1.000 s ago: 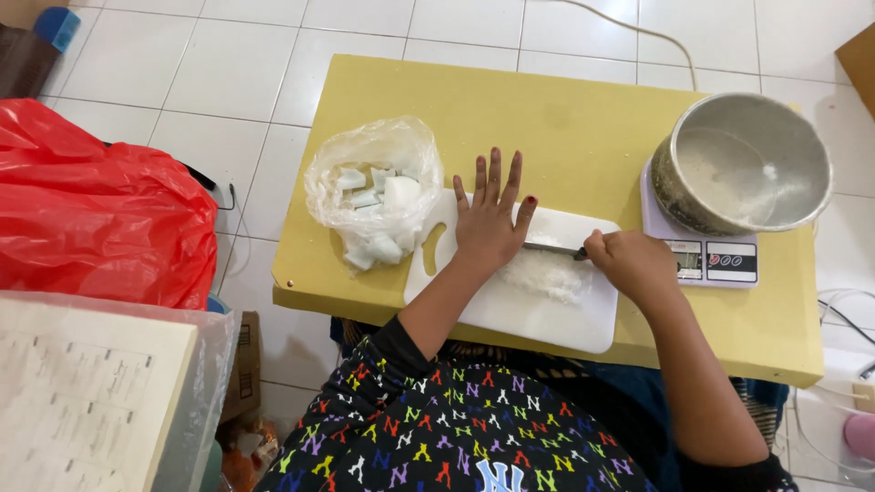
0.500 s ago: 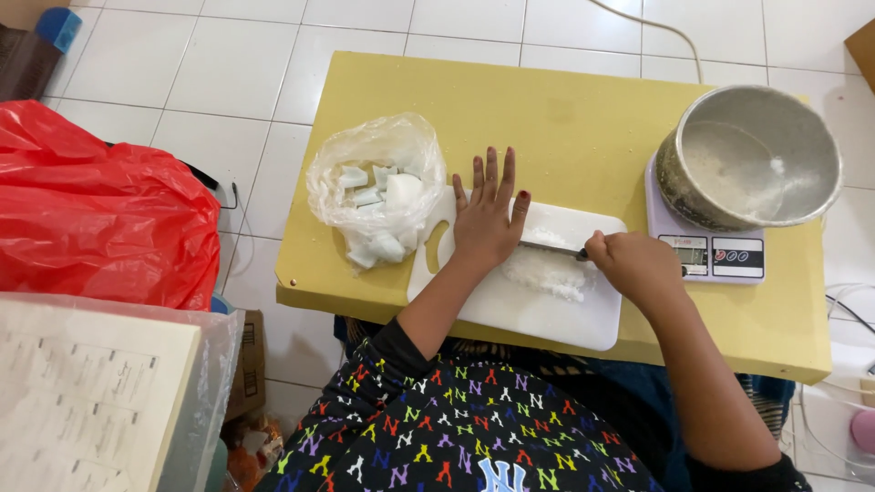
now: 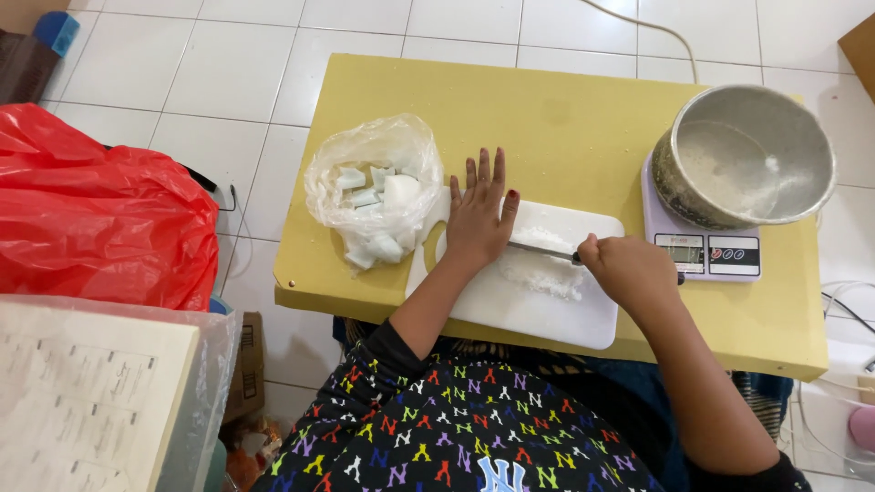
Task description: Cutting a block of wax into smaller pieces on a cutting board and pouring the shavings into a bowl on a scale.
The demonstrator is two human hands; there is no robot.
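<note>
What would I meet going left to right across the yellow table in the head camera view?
Clear plastic bag of white chunks → left hand flat over the knife blade → pile of white chopped bits on the white cutting board → right hand on the knife handle → metal pot on a scale.

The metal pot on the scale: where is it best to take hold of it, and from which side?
Probably by the rim of the metal pot, from above at its right edge. It stands upright and open on the scale, no handle shows, and the right hand works at its lower left.
</note>
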